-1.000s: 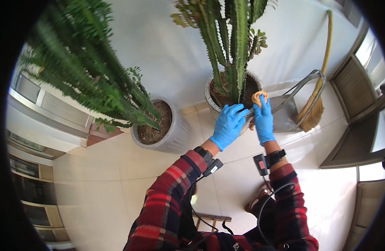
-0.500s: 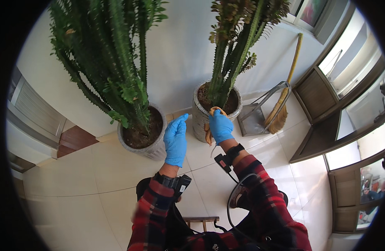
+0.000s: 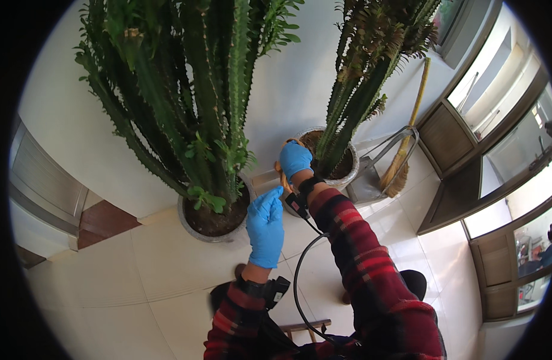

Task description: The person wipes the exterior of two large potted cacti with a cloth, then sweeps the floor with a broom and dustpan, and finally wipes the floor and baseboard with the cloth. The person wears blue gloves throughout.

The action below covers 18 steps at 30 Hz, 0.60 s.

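Note:
My right hand (image 3: 295,158), in a blue glove, is closed on a tan cloth (image 3: 280,174) against the left rim of the right-hand grey pot (image 3: 346,182). Part of the cloth hangs down beside the pot; the rest is hidden under the fingers. A tall dark reddish-green cactus-like plant (image 3: 363,102) grows from that pot. My left hand (image 3: 265,231), gloved alike, has its fingers curled together with nothing visible in them. It is nearest the right side of the left-hand grey pot (image 3: 219,238), which bears a larger green cactus-like plant (image 3: 195,108).
Right of the pots, a yellow-handled broom (image 3: 397,171) leans with a metal dustpan (image 3: 366,187). Glazed brown-framed panels (image 3: 447,183) line the right side. A small wooden stool (image 3: 306,326) is between my legs. A black cable (image 3: 297,270) loops near my right forearm.
My right hand has moved with the cloth from the front of the right-hand pot's rim to its left side. The view has shifted. My left hand remains beside the left-hand pot.

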{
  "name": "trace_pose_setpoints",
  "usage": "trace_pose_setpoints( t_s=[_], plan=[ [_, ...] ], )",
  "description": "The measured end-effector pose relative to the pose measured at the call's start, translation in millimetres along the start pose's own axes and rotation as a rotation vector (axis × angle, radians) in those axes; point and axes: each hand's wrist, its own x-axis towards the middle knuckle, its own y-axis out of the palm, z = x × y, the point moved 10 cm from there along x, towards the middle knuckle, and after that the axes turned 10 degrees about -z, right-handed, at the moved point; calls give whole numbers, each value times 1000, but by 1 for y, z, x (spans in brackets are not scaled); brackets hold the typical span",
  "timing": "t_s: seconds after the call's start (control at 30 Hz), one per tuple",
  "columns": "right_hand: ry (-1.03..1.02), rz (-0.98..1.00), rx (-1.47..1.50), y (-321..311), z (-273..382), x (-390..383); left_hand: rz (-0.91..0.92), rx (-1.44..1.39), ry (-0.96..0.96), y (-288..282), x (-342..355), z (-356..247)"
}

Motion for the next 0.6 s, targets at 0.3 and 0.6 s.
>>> trace_pose_setpoints(
  t_s=[0.3,0.6],
  plan=[
    [140,-135,-24,17,-27,81,19,110,105,-4,2,-13],
    [-94,-19,-123,15,3,10,111,182,158,-3,-4,-17]
  ],
)
